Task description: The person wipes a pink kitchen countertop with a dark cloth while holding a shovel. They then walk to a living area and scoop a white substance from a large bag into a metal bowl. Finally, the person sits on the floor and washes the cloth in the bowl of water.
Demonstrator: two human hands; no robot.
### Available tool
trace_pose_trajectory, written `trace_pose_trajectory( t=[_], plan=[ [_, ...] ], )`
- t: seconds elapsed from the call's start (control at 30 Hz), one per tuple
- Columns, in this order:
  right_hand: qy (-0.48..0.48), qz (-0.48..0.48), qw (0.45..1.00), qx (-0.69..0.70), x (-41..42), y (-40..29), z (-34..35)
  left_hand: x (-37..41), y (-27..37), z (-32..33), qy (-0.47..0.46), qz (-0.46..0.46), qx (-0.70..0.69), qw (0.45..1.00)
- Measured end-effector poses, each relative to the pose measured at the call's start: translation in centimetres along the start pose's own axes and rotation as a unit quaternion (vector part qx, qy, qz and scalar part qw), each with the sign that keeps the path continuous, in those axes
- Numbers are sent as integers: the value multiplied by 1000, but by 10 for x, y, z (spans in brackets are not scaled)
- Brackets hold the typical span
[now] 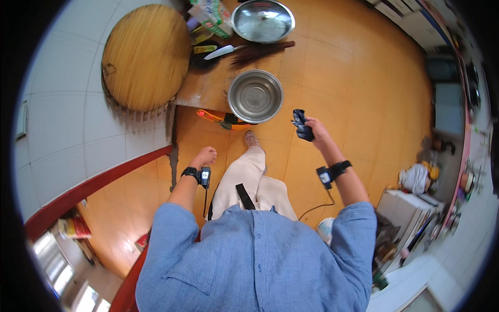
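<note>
My right hand (pixel 319 132) is shut on a crumpled black plastic bag (pixel 303 125), held out over the tiled floor. On the other side, my left hand (pixel 206 156) hangs beside my leg with its fingers curled, and nothing shows in it. Ahead of me, between the two hands, sits a round stainless steel basin (pixel 255 97) at the edge of a low ledge; nothing shows inside. An orange-handled item (pixel 212 116), partly hidden and hard to make out, is below the ledge near the basin.
A large round wooden board (pixel 146 58) leans against the tiled wall at left. A white-bladed knife (pixel 220 52), a brush-like dark bundle (pixel 257 54) and a shiny metal lid (pixel 263 21) lie beyond the basin. At right stands a white cabinet (pixel 401 208) under a cluttered counter.
</note>
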State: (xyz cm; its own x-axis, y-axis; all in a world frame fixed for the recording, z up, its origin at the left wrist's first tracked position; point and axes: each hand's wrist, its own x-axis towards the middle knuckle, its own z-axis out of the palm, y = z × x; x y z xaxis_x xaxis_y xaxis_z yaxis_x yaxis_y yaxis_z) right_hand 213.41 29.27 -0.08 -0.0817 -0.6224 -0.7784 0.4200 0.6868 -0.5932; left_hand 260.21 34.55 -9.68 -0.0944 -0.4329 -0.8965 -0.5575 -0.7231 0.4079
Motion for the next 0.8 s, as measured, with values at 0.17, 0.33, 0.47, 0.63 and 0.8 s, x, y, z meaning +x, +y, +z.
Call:
trace_pose_trajectory(
  t=[0.17,0.33,0.47,0.63,0.8],
  plan=[
    [-6,51,998,22,149,49,43,31,-27,3,31,-72,-101,992],
    [90,65,994,4,220,84,89,32,-52,19,43,-112,-192,974],
    [103,73,992,19,263,109,94,52,-41,33,23,-125,-232,964],
    [-5,25,997,76,294,123,88,101,-13,60,-2,-81,-299,951],
    [-37,59,997,-26,300,106,76,168,28,82,-4,-36,-346,937]
  ],
)
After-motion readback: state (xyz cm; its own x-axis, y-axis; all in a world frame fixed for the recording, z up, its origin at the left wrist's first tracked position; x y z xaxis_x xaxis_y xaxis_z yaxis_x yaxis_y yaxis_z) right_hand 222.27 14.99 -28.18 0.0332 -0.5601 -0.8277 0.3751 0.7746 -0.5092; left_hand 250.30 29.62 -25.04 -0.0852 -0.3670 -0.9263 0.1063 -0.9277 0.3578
